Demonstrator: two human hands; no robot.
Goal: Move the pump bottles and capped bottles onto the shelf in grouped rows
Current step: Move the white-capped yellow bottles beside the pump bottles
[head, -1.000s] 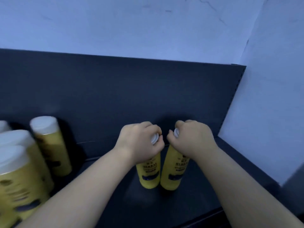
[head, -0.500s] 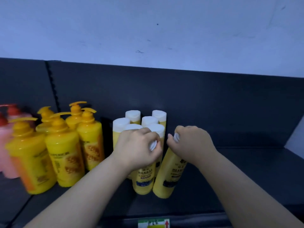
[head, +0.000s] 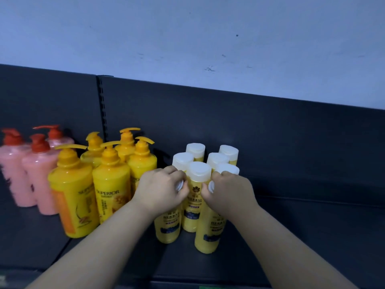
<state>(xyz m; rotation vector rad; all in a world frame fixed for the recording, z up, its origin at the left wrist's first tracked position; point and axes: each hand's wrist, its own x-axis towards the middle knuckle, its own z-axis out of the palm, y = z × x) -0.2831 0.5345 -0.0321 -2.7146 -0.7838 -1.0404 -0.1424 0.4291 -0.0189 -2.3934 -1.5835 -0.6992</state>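
My left hand (head: 161, 187) grips the white cap of a yellow capped bottle (head: 167, 228) standing at the front of the dark shelf (head: 302, 230). My right hand (head: 229, 191) grips the cap of a second yellow capped bottle (head: 209, 234), which leans slightly. Both bottles flank the front of a cluster of several white-capped yellow bottles (head: 198, 184). To the left stand several yellow pump bottles (head: 110, 190) and three pink pump bottles (head: 39, 176) with red pumps.
The shelf's dark back panel (head: 270, 138) rises behind the bottles, with a slotted upright (head: 102, 107) at the left. A pale wall (head: 187, 38) is above. Bare shelf surface stretches to the right of the capped group.
Both hands carried the two capped bottles leftward along the shelf, from bare shelf on the right to the front of the capped group. The view swung left, bringing the pump bottles into sight.
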